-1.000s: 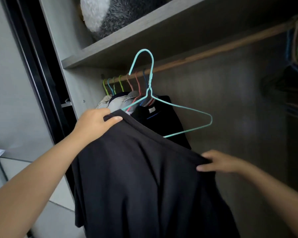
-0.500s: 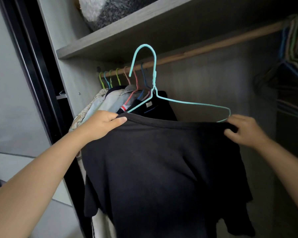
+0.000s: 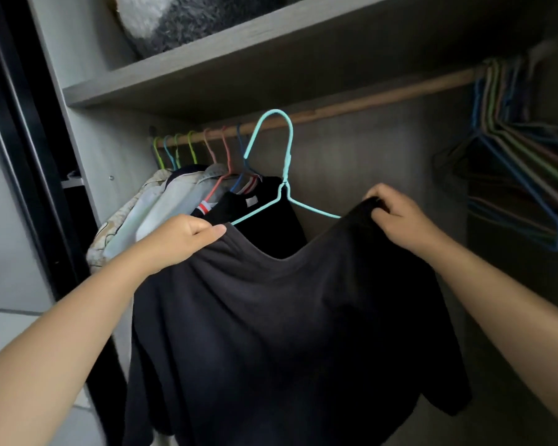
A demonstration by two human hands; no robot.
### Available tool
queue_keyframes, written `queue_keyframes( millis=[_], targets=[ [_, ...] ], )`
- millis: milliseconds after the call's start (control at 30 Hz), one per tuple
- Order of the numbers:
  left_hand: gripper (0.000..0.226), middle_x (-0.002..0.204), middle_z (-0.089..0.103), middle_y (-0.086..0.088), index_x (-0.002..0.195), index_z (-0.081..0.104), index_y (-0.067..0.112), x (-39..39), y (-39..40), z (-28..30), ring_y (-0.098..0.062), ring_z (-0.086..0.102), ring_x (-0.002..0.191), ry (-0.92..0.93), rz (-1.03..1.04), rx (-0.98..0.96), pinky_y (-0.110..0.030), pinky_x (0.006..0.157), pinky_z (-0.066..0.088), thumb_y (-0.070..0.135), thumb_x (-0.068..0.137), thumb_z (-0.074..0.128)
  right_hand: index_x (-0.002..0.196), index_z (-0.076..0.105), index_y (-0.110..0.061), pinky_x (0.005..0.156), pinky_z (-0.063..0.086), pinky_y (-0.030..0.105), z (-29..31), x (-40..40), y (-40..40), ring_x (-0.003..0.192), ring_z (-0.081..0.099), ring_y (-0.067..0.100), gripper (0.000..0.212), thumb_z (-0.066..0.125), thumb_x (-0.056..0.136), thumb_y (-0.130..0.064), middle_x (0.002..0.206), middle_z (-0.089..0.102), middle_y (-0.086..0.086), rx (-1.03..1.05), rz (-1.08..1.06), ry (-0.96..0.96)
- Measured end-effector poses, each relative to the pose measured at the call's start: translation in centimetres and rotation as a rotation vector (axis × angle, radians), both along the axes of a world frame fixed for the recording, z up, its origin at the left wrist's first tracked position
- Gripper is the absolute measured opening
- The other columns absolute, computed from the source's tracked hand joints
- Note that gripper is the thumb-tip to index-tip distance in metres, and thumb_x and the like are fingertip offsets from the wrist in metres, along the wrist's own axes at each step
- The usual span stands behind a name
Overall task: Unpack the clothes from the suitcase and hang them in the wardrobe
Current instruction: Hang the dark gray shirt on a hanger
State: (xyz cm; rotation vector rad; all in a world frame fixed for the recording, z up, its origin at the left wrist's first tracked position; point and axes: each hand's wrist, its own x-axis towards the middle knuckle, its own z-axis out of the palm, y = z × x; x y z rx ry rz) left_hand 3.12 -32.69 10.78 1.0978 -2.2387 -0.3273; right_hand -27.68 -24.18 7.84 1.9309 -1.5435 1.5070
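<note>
Wardrobe's open, wooden rail running under the shelf, a bunch of clothes already hung far left and spare hangers far right. Black shirt is held up in the middle, near me: left hand pinches 1 shoulder, right hand grips the other, both closed tight on fabric. Teal hanger is partly inside the neck, its hook not on the rail yet I think. I'd seat both shoulders evenly first, then lift the hook over the rail.
</note>
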Motion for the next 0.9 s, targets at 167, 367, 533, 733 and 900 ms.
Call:
queue_keyframes(
  millis=[167, 367, 533, 733, 900],
  targets=[
    [0.041, 0.058, 0.03, -0.009, 0.058, 0.041, 0.003, 0.3, -1.1, -0.4, -0.018, 0.031, 0.057, 0.132, 0.049, -0.175, -0.029, 0.056, 0.024, 0.025, 0.089, 0.055, 0.1, 0.049, -0.014, 0.071, 0.034, 0.003, 1.4, 2.7, 1.6, 0.079, 0.046, 0.003, 0.031, 0.037, 0.072, -0.015, 0.084, 0.051, -0.006, 0.238, 0.298, -0.166],
    [0.043, 0.052, 0.036, -0.011, 0.055, 0.037, 0.005, 1.9, -1.4, -0.9, -0.02, 0.035, 0.052, 0.205, 0.201, -0.446, -0.029, 0.053, 0.024, 0.024, 0.09, 0.055, 0.093, 0.061, -0.001, 0.066, 0.035, 0.024, 2.0, 1.6, 3.7, 0.083, 0.059, 0.018, 0.034, 0.06, 0.086, -0.035, 0.089, 0.066, 0.011, 0.385, -0.101, 0.47],
    [0.047, 0.049, 0.029, -0.004, 0.051, 0.029, 0.012, 2.6, -1.7, -0.9, -0.005, 0.04, 0.052, 0.241, 0.155, -0.467, -0.025, 0.051, 0.022, 0.02, 0.09, 0.054, 0.08, 0.064, 0.006, 0.06, 0.032, 0.023, 1.7, 1.2, 5.2, 0.069, 0.063, 0.025, 0.04, 0.049, 0.09, -0.03, 0.073, 0.066, 0.018, 0.109, -0.06, 0.42],
    [0.045, 0.051, 0.028, -0.001, 0.052, 0.03, 0.013, 1.6, -0.8, -0.2, -0.006, 0.036, 0.049, 0.215, -0.036, -0.395, -0.018, 0.051, 0.027, 0.014, 0.093, 0.049, 0.052, 0.069, -0.011, 0.048, 0.044, 0.01, 2.3, 1.8, 9.2, 0.049, 0.056, -0.002, 0.063, 0.078, 0.032, -0.069, 0.052, 0.063, -0.005, 0.55, 0.511, -0.36],
    [0.046, 0.051, 0.026, -0.001, 0.052, 0.028, 0.014, 0.1, 0.2, 0.5, 0.0, 0.037, 0.046, 0.275, -0.077, -0.437, -0.014, 0.051, 0.03, 0.015, 0.093, 0.049, 0.096, 0.063, -0.009, 0.081, 0.037, 0.019, 1.7, 2.9, 9.5, 0.084, 0.051, -0.002, 0.023, 0.052, 0.091, -0.028, 0.09, 0.061, -0.004, 0.424, 0.208, -0.435]
  ],
)
